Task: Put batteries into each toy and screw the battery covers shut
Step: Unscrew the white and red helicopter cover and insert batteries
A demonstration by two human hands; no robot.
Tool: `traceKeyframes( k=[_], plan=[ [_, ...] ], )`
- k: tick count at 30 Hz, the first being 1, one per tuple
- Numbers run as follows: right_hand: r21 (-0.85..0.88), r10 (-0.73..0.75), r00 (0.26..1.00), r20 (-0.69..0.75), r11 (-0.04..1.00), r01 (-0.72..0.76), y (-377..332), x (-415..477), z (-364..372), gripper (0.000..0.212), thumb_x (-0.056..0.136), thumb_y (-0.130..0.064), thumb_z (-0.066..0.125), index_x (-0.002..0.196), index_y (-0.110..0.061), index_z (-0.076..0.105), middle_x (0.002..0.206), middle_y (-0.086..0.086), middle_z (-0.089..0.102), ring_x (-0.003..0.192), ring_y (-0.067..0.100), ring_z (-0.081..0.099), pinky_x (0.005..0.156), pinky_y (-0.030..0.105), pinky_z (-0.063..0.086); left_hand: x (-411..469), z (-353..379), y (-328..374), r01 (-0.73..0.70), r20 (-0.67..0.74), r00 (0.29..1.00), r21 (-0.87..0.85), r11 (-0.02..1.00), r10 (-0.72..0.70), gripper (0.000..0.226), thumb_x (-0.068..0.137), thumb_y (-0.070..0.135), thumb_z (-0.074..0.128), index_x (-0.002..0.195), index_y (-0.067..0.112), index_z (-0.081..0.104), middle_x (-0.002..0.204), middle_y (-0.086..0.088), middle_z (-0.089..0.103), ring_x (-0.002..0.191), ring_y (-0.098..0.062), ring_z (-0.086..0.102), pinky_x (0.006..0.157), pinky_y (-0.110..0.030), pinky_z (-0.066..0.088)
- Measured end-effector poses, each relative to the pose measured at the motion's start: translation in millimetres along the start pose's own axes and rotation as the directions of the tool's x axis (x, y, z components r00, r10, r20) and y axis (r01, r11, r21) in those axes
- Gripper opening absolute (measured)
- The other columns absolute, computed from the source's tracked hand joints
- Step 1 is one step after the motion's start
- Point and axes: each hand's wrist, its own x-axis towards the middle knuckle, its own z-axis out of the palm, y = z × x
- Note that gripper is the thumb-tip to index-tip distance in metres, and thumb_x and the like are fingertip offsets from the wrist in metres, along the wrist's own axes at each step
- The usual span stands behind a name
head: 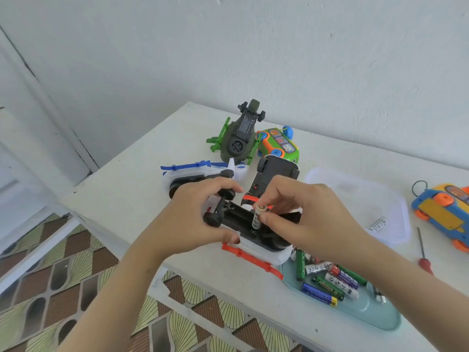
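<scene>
A white and red toy plane (253, 252) lies upside down at the table's front edge, its black battery bay open. My left hand (193, 217) grips its wheel end. My right hand (302, 214) pinches a white battery (256, 218), tilted with its lower end in the bay. Behind it lie a white and blue plane (193, 172), a green plane (241, 138) and a dark toy car (274, 171), all belly up. A green and orange toy car (281, 144) stands at the back. A blue and orange toy (446, 214) lies at the right edge.
A pale blue tray (375, 316) with several loose batteries (330, 278) sits at the front right. A clear plastic lid (355, 199) lies beyond it, with a small item (378, 224) on it. A red-handled screwdriver (423, 255) lies to the right. A wall stands behind the white table (142, 179).
</scene>
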Motion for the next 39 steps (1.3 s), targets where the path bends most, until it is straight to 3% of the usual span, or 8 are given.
traceKeyframes(
  k=[4,12,17,21,26,31,36,39],
  plan=[
    [0.007,-0.007,0.999,0.036,1.0,0.007,-2.0,3.2,0.9,0.005,0.078,-0.026,0.063,0.081,-0.028,0.06,0.075,-0.015,0.068,0.073,0.003,0.065,0.069,0.033,0.055,3.4,-6.1,1.1,0.046,0.088,0.995,-0.058,0.997,-0.041,0.063,0.061,0.019,0.092,0.103,0.048,0.055,0.108,0.03,0.058,0.109,0.006,0.054,0.083,-0.003,0.04],
    [0.083,0.144,0.98,0.138,0.984,-0.156,-8.6,21.2,-4.2,0.016,0.078,-0.012,0.071,0.074,-0.022,0.059,0.072,-0.005,0.071,0.068,0.009,0.066,0.076,0.041,0.055,5.8,-11.2,4.0,0.047,0.15,0.988,-0.063,0.997,-0.037,0.067,0.069,0.013,0.086,0.107,0.054,0.05,0.105,0.022,0.061,0.103,-0.002,0.06,0.084,-0.009,0.046],
    [-0.016,0.033,0.982,0.185,0.999,-0.031,-13.2,22.7,-6.2,0.012,0.078,-0.016,0.071,0.078,-0.024,0.062,0.075,-0.014,0.069,0.074,0.002,0.066,0.073,0.036,0.054,4.7,-9.1,6.3,0.035,0.156,0.987,-0.053,0.998,-0.026,0.061,0.07,0.014,0.086,0.113,0.044,0.054,0.108,0.02,0.063,0.104,0.001,0.059,0.083,-0.007,0.045],
    [-0.14,-0.042,0.975,0.218,0.987,0.074,-13.8,22.5,-4.6,0.01,0.077,-0.022,0.071,0.081,-0.03,0.065,0.072,-0.023,0.062,0.076,0.001,0.062,0.067,0.022,0.048,3.7,-7.8,10.2,0.025,0.136,0.991,-0.069,0.997,-0.015,0.06,0.07,0.012,0.086,0.111,0.042,0.056,0.106,0.023,0.064,0.103,0.003,0.058,0.086,-0.011,0.042],
    [-0.236,-0.107,0.971,0.214,0.959,0.158,-17.0,23.2,-5.6,0.01,0.077,-0.023,0.071,0.082,-0.031,0.067,0.066,-0.025,0.054,0.072,0.003,0.059,0.062,0.022,0.046,3.3,-6.9,10.4,0.057,0.13,0.991,-0.131,0.99,-0.04,0.073,0.069,0.006,0.084,0.116,0.048,0.047,0.111,0.019,0.062,0.106,0.004,0.059,0.082,-0.013,0.049],
    [-0.327,-0.126,0.958,0.257,0.922,0.209,-18.3,25.1,-2.5,0.008,0.079,-0.027,0.07,0.085,-0.032,0.069,0.06,-0.032,0.039,0.07,-0.001,0.047,0.063,0.013,0.035,3.2,-5.8,9.0,0.104,0.135,0.988,-0.189,0.976,-0.079,0.09,0.068,0.004,0.085,0.129,0.049,0.038,0.118,0.008,0.061,0.107,-0.007,0.063,0.089,-0.027,0.055],
    [-0.301,-0.127,0.951,0.282,0.93,0.213,-20.3,31.3,-3.6,0.006,0.08,-0.025,0.07,0.085,-0.029,0.071,0.062,-0.03,0.042,0.073,0.004,0.055,0.066,0.024,0.043,2.1,-5.6,8.1,0.103,0.139,0.988,-0.221,0.97,-0.073,0.093,0.068,0.001,0.085,0.127,0.053,0.036,0.118,0.008,0.061,0.104,-0.011,0.065,0.086,-0.026,0.057],
    [-0.333,-0.145,0.937,0.318,0.908,0.253,-20.4,35.7,-0.4,0.007,0.082,-0.027,0.067,0.086,-0.031,0.071,0.063,-0.026,0.042,0.076,0.006,0.052,0.07,0.028,0.044,1.5,-5.1,6.8,0.1,0.142,0.987,-0.22,0.97,-0.07,0.093,0.067,-0.001,0.084,0.128,0.051,0.037,0.115,0.011,0.062,0.11,-0.007,0.061,0.084,-0.017,0.053]
  ],
)
